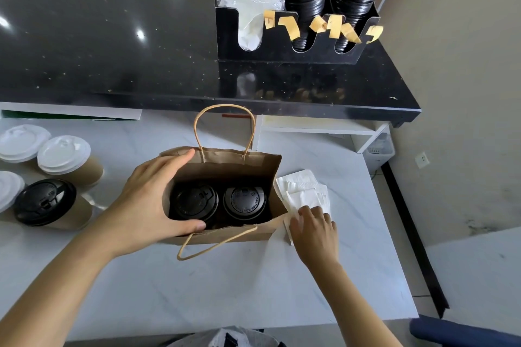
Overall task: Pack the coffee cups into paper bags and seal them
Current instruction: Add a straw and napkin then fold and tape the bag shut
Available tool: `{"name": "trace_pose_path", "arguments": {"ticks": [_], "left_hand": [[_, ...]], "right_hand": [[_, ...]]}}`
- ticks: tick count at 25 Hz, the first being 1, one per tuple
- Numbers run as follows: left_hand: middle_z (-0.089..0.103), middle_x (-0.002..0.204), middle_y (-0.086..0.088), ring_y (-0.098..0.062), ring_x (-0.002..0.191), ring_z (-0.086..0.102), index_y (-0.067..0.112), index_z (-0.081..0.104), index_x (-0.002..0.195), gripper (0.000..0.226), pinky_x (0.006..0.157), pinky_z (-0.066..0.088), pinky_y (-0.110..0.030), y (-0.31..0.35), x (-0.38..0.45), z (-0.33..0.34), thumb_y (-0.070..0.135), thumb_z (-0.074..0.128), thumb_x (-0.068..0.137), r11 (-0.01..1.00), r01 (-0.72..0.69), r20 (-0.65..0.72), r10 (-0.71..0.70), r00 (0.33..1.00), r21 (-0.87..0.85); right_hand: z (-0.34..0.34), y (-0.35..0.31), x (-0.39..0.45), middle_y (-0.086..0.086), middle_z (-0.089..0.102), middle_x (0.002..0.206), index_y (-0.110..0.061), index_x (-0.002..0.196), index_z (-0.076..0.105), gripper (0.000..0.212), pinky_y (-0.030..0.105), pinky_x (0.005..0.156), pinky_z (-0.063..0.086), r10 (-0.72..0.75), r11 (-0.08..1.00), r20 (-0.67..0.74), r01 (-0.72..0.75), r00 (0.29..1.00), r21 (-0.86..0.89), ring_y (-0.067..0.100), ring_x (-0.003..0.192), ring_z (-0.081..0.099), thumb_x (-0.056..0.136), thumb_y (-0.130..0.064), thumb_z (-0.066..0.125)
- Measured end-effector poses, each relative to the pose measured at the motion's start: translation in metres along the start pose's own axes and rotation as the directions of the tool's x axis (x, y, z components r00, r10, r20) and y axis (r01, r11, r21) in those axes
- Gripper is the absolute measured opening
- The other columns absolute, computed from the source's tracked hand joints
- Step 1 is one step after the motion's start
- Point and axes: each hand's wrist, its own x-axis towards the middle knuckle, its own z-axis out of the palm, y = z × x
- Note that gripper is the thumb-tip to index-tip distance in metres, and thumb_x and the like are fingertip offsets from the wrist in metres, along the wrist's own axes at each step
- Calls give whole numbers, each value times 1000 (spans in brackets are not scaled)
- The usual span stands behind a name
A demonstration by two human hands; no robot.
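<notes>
An open brown paper bag (pixel 239 234) with twisted paper handles stands on the white table. Inside it stand two coffee cups with black lids (pixel 194 201) (pixel 244 200), side by side. My left hand (pixel 149 203) grips the bag's left end, fingers over the far rim and thumb on the near rim, spreading the mouth. My right hand (pixel 314 229) rests with curled fingers on a stack of white napkins (pixel 306 193) lying just right of the bag.
At the left stand more cups: one with a black lid (pixel 45 201) and several with white lids (pixel 64 153). A black organiser (pixel 296 48) with lids and napkins sits on the dark counter behind. The table's right edge (pixel 400 248) is close.
</notes>
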Motion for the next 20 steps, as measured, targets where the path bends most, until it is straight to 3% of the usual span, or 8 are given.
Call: {"name": "trace_pose_path", "arguments": {"ticks": [4,7,9,11,12,15,18,20], "left_hand": [[24,154,36,8,138,16,47,25,155,122,114,20,-25,-1,1,1,71,81,49,1000,-6,-6,6,1000,6],[26,153,34,2,142,16,47,27,155,119,115,21,-26,-3,1,2,55,94,56,1000,10,-10,-10,1000,11],[26,153,35,3,143,17,47,27,155,119,116,21,-27,-4,1,2,57,93,56,1000,3,-13,-3,1000,19],[26,153,34,5,141,17,46,28,155,119,115,21,-26,-5,1,2,56,94,57,1000,-3,-17,4,1000,21],[27,153,34,5,142,17,45,28,155,118,115,21,-26,-5,1,2,54,94,58,1000,-4,-17,5,1000,22],[27,153,35,4,143,16,45,29,155,115,116,21,-26,-4,0,2,50,94,60,1000,-6,-20,6,1000,23],[26,151,36,8,141,15,46,29,154,114,115,21,-25,-4,-1,2,51,93,60,1000,-1,-14,2,1000,23],[25,151,38,9,140,15,46,29,154,114,115,21,-26,-4,0,2,51,93,60,1000,-2,-12,2,1000,21]], "right_hand": [[-8,2,2,1,47,70,-17,69,40,29,38,64,34,44,991,8,-45,999,127,31,65,46,97,-17,49],[-9,8,5,3,47,65,-13,72,47,27,38,60,30,96,972,29,-100,995,214,35,63,45,98,-11,51],[-15,11,5,9,65,79,-15,99,64,16,41,62,40,106,961,25,-109,994,253,40,72,56,101,-14,48],[-22,13,6,10,69,87,-23,133,54,32,41,65,44,95,969,6,-93,996,228,40,77,59,103,-17,46],[-24,15,7,8,65,82,-25,140,47,37,40,64,42,94,972,-4,-90,996,216,39,75,57,104,-17,44],[-30,19,6,0,50,66,-20,137,44,31,40,61,37,102,965,-53,-86,993,246,36,67,50,106,-17,42],[-34,21,4,5,67,79,-21,133,47,28,42,64,45,94,951,-57,-72,994,301,35,71,55,105,-22,49],[-40,19,4,0,72,88,-21,124,57,20,42,68,48,181,887,-20,-154,983,436,33,77,59,104,-25,53]]}}
